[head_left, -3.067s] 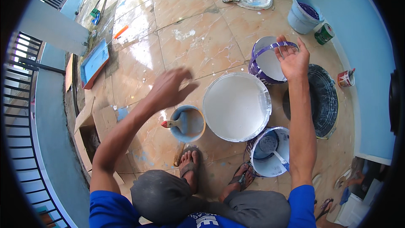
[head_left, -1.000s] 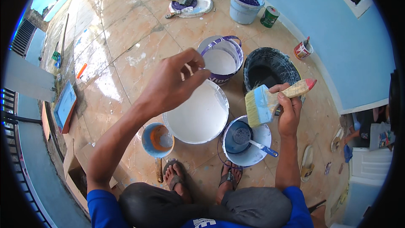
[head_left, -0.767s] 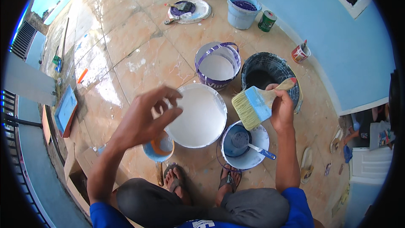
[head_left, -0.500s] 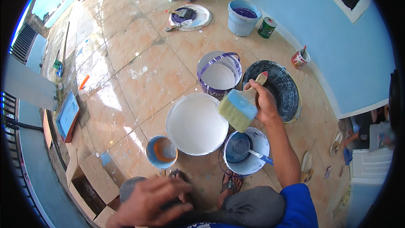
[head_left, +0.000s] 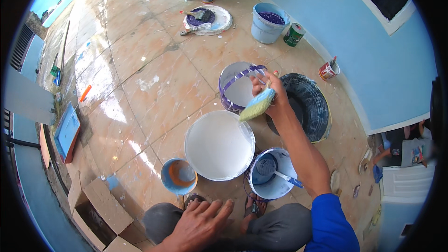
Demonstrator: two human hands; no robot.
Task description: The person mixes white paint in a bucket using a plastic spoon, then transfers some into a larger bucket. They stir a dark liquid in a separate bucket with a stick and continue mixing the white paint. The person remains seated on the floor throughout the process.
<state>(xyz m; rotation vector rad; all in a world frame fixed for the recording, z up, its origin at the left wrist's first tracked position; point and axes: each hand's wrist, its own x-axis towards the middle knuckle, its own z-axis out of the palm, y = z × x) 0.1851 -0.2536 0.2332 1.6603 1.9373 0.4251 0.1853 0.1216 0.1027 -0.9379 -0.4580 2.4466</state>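
My right hand (head_left: 274, 89) is closed around the handle of a wide paintbrush (head_left: 255, 107). Its pale yellowish bristles and light blue ferrule are seen nearly edge-on, pointing down and left. The brush hangs over the gap between a large white bucket (head_left: 188, 135) of white paint or similar liquid and a white bucket with a purple handle (head_left: 224, 75). Resting near my knees, my left hand (head_left: 200, 224) holds nothing, its fingers stretched out. Below my right forearm stands a blue-stained white bucket (head_left: 287, 158) holding a round blue tool with a pale-and-blue handle.
A black tub (head_left: 322, 98) stands right of the buckets, a small blue pail (head_left: 164, 177) to their left. Farther off are a purple-paint bucket (head_left: 266, 32), a green can (head_left: 294, 35) and a lid (head_left: 224, 18) with brushes. A cardboard box (head_left: 107, 200) lies lower left; another person (head_left: 382, 156) is at right.
My right hand has moved up and left, turning the brush from broad side to nearly edge-on. My left hand has shifted right and lower. The view has tilted slightly.
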